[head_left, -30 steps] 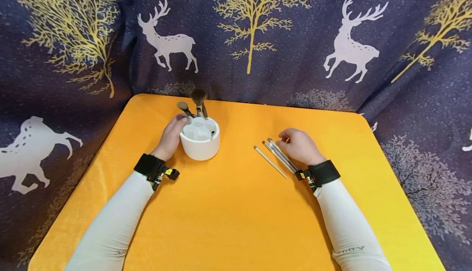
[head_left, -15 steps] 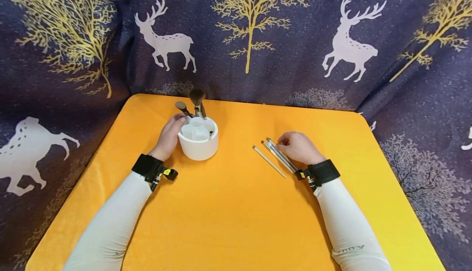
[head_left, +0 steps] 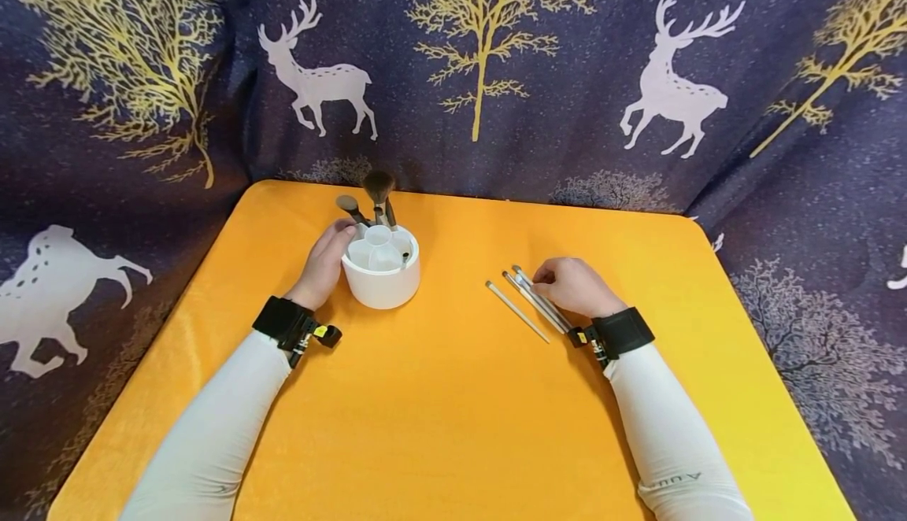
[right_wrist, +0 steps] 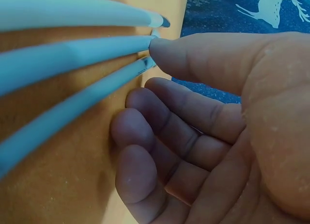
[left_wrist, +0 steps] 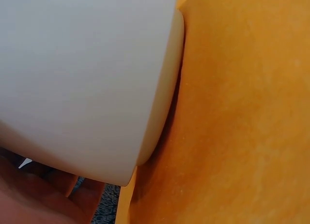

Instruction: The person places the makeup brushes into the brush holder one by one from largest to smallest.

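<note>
A round white brush holder (head_left: pixel 383 285) with compartments stands left of the table's middle, makeup brushes (head_left: pixel 379 186) leaning in its back part. My left hand (head_left: pixel 322 265) holds its left side, fingertips at the rim; in the left wrist view the holder's wall hides part of the hand. On the right, my right hand (head_left: pixel 575 285) is over several slim makeup brushes (head_left: pixel 531 293) lying side by side. In the right wrist view its thumb touches the end of a brush (right_wrist: pixel 77 52), with a gap between thumb and loosely bent fingers (right_wrist: pixel 135 173). A separate brush (head_left: pixel 516 311) lies just left.
The orange cloth-covered table (head_left: pixel 439 411) ends at a dark curtain (head_left: pixel 439 72) printed with deer and trees. The table's back edge runs close behind the brush holder.
My right hand has lowered a little toward the brushes, and its thumb and fingers have drawn closer together. The left hand stays on the holder; the head view shifted slightly.
</note>
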A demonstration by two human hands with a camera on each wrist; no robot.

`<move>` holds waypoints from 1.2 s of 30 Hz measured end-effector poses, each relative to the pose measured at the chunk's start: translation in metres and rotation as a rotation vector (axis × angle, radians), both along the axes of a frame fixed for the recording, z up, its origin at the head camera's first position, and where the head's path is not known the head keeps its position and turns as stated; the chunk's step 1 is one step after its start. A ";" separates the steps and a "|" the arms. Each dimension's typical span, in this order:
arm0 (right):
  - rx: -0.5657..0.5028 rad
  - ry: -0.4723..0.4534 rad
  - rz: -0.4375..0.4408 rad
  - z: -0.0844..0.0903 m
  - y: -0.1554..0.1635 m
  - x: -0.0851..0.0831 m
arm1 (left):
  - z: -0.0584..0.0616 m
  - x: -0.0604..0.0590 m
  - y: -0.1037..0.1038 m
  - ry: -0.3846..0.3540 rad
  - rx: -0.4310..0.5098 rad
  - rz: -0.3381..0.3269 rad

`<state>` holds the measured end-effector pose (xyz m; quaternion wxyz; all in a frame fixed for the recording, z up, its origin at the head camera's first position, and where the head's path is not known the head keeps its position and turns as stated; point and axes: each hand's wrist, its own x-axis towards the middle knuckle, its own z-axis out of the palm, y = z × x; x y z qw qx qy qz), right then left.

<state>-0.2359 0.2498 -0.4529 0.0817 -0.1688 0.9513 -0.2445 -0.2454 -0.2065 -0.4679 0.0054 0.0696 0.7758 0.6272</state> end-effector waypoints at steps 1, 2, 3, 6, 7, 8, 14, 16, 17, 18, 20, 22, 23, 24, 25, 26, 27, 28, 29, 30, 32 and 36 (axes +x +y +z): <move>0.001 0.000 0.000 0.001 0.000 0.000 | 0.000 0.000 0.000 0.001 -0.005 -0.001; 0.002 -0.002 -0.001 0.001 0.000 0.001 | 0.000 -0.001 0.000 0.006 -0.008 -0.003; 0.004 -0.004 -0.003 0.001 0.000 0.001 | 0.000 -0.001 -0.001 0.007 -0.012 -0.003; 0.010 -0.006 -0.005 0.002 0.000 0.002 | -0.001 -0.001 -0.001 0.011 -0.018 -0.002; 0.013 -0.007 -0.005 0.003 0.000 0.002 | -0.001 -0.001 -0.001 0.007 -0.022 0.000; 0.015 -0.007 -0.004 0.002 0.000 0.001 | -0.001 -0.001 -0.002 0.006 -0.020 0.002; 0.019 -0.003 -0.011 0.001 -0.001 0.001 | 0.000 0.000 -0.002 -0.002 -0.016 0.000; 0.019 0.004 -0.018 0.001 -0.001 0.001 | 0.001 0.000 -0.002 -0.006 -0.013 -0.004; 0.021 0.009 -0.020 0.001 -0.001 0.001 | 0.001 0.001 -0.002 -0.007 -0.012 -0.004; 0.022 0.014 -0.022 0.000 -0.002 0.001 | 0.002 0.001 -0.002 -0.009 -0.013 -0.004; 0.027 0.027 -0.024 -0.001 -0.002 0.000 | 0.002 0.001 -0.002 -0.012 -0.017 -0.006; 0.032 0.039 -0.027 -0.002 -0.003 0.000 | 0.003 0.001 -0.001 -0.010 -0.017 -0.004; 0.036 0.045 -0.028 -0.003 -0.004 0.000 | 0.003 0.001 -0.001 -0.004 -0.015 -0.002; 0.039 0.050 -0.029 -0.003 -0.004 0.000 | 0.003 0.001 -0.001 0.002 -0.012 -0.002; 0.041 0.054 -0.031 -0.003 -0.005 0.000 | 0.002 0.000 -0.001 0.009 -0.008 -0.001; 0.046 0.060 -0.032 -0.003 -0.005 0.000 | 0.002 0.000 -0.001 0.016 -0.002 0.000; 0.052 0.065 -0.035 -0.003 -0.006 0.001 | 0.002 0.000 -0.001 0.019 -0.001 0.002; 0.061 0.070 -0.038 -0.003 -0.006 0.001 | 0.002 0.000 0.000 0.019 -0.001 0.002; 0.069 0.075 -0.040 -0.003 -0.007 0.002 | 0.002 0.000 0.000 0.018 -0.004 0.002; 0.078 0.079 -0.041 -0.004 -0.008 0.002 | 0.001 0.000 0.000 0.012 -0.008 0.003; 0.093 0.087 -0.040 -0.005 -0.009 0.003 | 0.001 0.000 0.000 0.007 -0.015 0.002; 0.104 0.100 -0.027 -0.006 -0.011 0.004 | 0.000 0.001 0.000 0.008 -0.019 0.001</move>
